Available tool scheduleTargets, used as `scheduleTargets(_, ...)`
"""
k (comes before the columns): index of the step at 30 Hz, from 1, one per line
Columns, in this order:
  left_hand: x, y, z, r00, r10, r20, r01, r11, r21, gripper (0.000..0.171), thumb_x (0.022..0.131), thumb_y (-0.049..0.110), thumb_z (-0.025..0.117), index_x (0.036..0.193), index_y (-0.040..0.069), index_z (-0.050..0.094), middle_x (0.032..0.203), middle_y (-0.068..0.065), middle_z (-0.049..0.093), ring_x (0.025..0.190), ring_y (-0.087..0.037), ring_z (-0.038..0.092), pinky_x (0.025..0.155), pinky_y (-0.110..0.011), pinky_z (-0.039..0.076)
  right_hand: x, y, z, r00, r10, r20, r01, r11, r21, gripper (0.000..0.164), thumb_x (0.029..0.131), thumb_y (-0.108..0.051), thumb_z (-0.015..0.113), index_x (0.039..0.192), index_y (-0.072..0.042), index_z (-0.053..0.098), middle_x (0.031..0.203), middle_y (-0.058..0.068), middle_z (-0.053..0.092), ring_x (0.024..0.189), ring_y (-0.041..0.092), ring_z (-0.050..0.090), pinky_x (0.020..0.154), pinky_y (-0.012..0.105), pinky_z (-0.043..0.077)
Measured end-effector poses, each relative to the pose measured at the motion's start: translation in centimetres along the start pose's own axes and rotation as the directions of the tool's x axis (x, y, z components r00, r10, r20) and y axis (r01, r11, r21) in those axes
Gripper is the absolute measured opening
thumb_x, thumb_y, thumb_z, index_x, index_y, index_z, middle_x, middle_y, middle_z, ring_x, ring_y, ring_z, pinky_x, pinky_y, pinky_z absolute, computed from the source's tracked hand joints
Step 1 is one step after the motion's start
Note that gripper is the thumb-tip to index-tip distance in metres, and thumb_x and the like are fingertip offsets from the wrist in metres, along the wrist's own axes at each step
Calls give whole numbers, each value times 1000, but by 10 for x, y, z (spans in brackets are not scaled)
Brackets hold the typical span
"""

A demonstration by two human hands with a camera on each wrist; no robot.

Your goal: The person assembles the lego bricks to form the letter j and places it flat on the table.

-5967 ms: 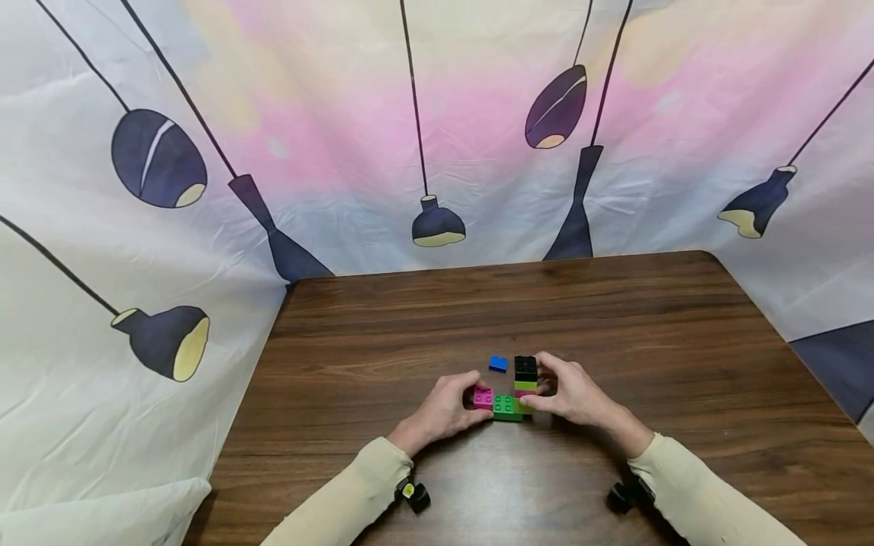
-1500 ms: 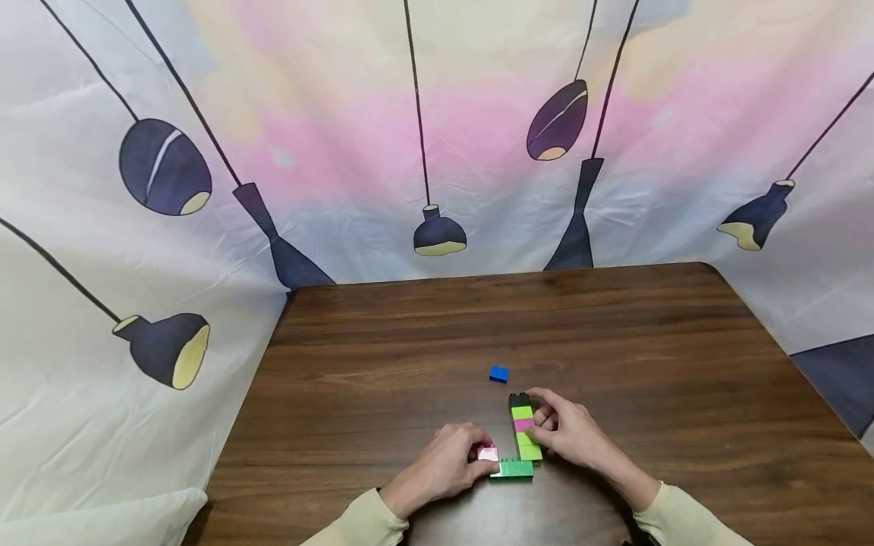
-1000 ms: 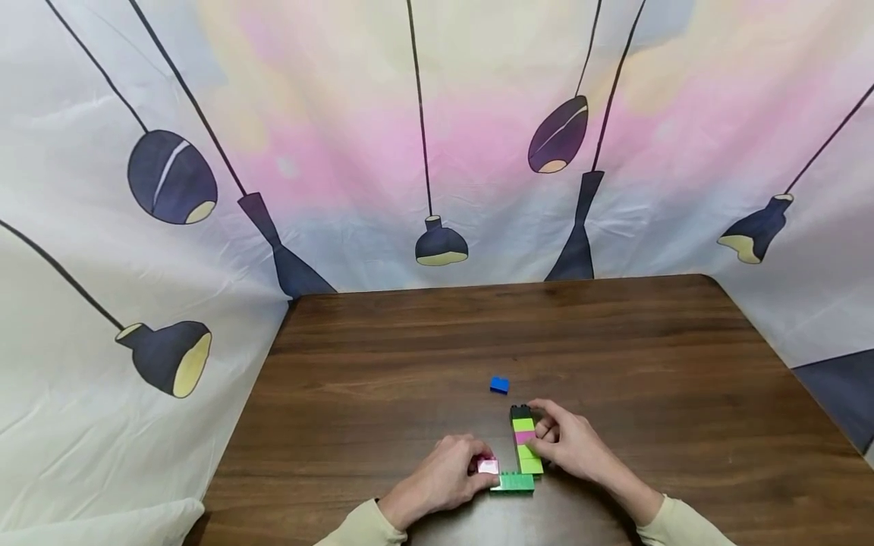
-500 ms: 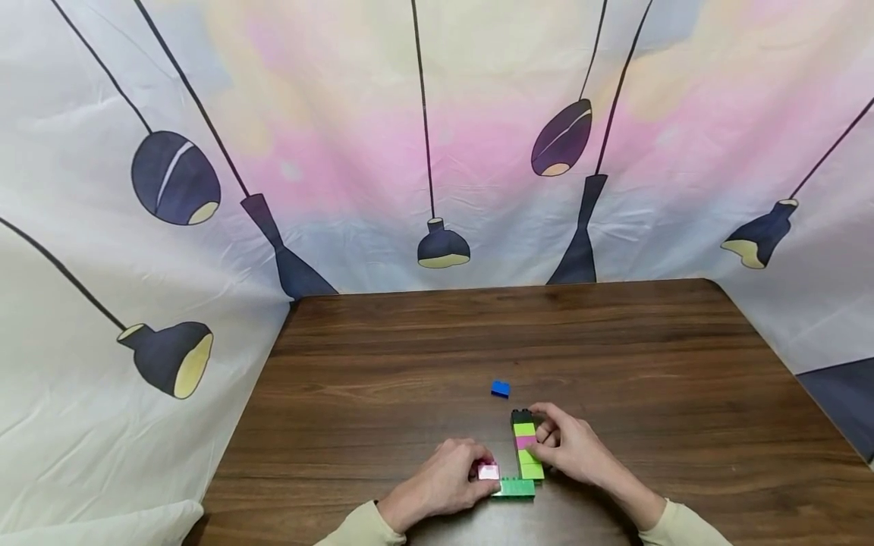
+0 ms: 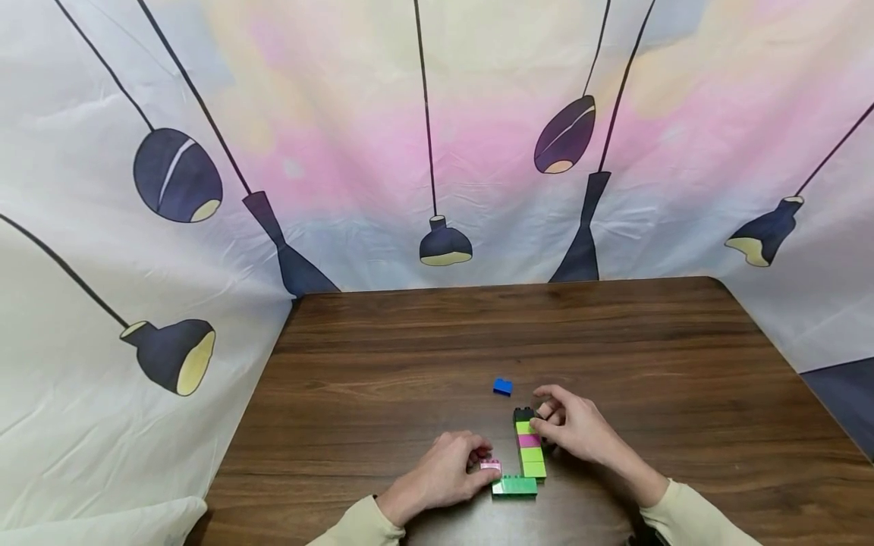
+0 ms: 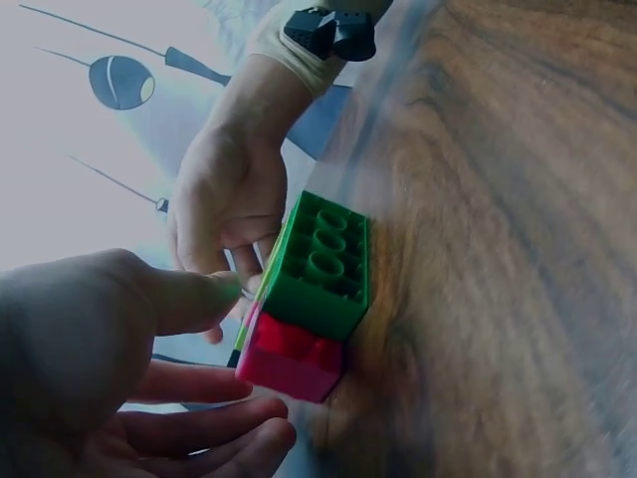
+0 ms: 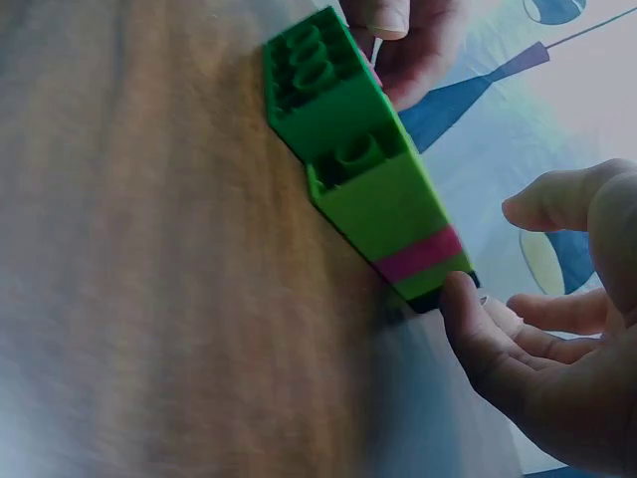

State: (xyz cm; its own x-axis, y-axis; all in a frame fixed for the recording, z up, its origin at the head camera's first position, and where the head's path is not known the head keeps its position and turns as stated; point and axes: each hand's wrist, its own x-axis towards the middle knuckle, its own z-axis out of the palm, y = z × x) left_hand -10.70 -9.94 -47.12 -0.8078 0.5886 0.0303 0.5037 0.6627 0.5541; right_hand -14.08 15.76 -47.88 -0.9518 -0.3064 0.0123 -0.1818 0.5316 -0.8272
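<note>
A joined shape of toy building bricks lies on its side on the table. Its green brick (image 5: 515, 488) is nearest me, and the hollow underside shows in the left wrist view. A pink brick (image 6: 294, 358) adjoins the green one at the left. On the right a column of lime bricks (image 5: 532, 462) with a magenta band runs away from me to a black brick (image 5: 523, 414). My left hand (image 5: 444, 472) is around the pink brick, thumb and fingers spread apart. My right hand (image 5: 580, 431) is beside the black end, a fingertip at its edge in the right wrist view.
A loose blue brick (image 5: 502, 387) lies beyond the black end. The dark wooden table (image 5: 382, 341) reaches back to a fabric backdrop (image 5: 369, 189) printed with hanging lamps. A pale cloth (image 5: 102, 523) is at the lower left.
Six seconds ago the black-topped stack stood upright; the shape now lies on its side. In the last half second both hands have loosened, and the right fingers have shifted away from me.
</note>
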Motion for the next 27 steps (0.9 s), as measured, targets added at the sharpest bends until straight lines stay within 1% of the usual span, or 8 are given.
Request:
scheduleTargets(5, 3, -3, -4, 1000, -13, -22, 13, 1000, 2, 35, 88, 38, 71, 105, 8, 72, 90, 4, 68, 81, -2, 60, 71, -18, 48, 9, -2, -5, 995, -57, -78, 47, 991, -128, 38, 86, -25, 74, 116, -6, 62, 85, -7, 62, 71, 2, 58, 62, 23, 49)
scheduleTargets(9, 5, -4, -6, 1000, -1, -15, 1, 1000, -4, 35, 88, 38, 71, 105, 8, 72, 92, 3, 68, 81, -2, 60, 71, -17, 48, 18, -5, -6, 988, -117, -99, 97, 978, -186, 33, 85, -25, 75, 110, -7, 66, 85, -8, 61, 73, 4, 56, 65, 22, 47)
scheduleTargets(13, 4, -4, -5, 997, 75, 15, -74, 997, -22, 33, 88, 37, 71, 106, 9, 71, 94, 4, 68, 82, 1, 59, 71, -12, 47, 29, -5, -4, 983, -164, -87, 143, 968, -207, 32, 84, -26, 77, 108, -7, 67, 86, -7, 61, 74, 7, 56, 64, 22, 47)
scheduleTargets(16, 3, -4, -3, 988, 150, 28, -149, 989, -12, 31, 87, 36, 73, 105, 11, 71, 91, 7, 68, 79, 5, 57, 70, -7, 44, 39, -5, -1, 978, -196, -70, 175, 958, -229, 32, 83, -26, 77, 108, -8, 67, 86, -4, 62, 74, 8, 56, 64, 22, 47)
scheduleTargets(19, 1, -3, -1, 981, 192, 34, -193, 981, 11, 29, 85, 36, 75, 103, 13, 71, 89, 10, 66, 79, 7, 55, 69, -5, 41, 48, -4, 3, 978, -200, -51, 182, 953, -242, 31, 83, -26, 78, 107, -8, 68, 86, -2, 63, 73, 8, 55, 63, 22, 46)
scheduleTargets(22, -1, -2, 1, 980, 194, 48, -195, 981, 5, 29, 84, 35, 77, 103, 14, 71, 90, 12, 66, 80, 7, 55, 70, -6, 42, 55, -2, 7, 984, -179, -26, 167, 955, -245, 32, 83, -26, 78, 107, -8, 67, 85, -2, 63, 71, 7, 54, 62, 22, 46)
scheduleTargets(27, -3, -1, 4, 985, 155, 69, -153, 987, -40, 28, 83, 32, 78, 103, 14, 71, 91, 11, 66, 80, 7, 55, 70, -8, 43, 65, 0, 12, 987, -160, -7, 153, 958, -243, 32, 82, -25, 78, 107, -7, 68, 85, -3, 63, 69, 5, 53, 60, 21, 45)
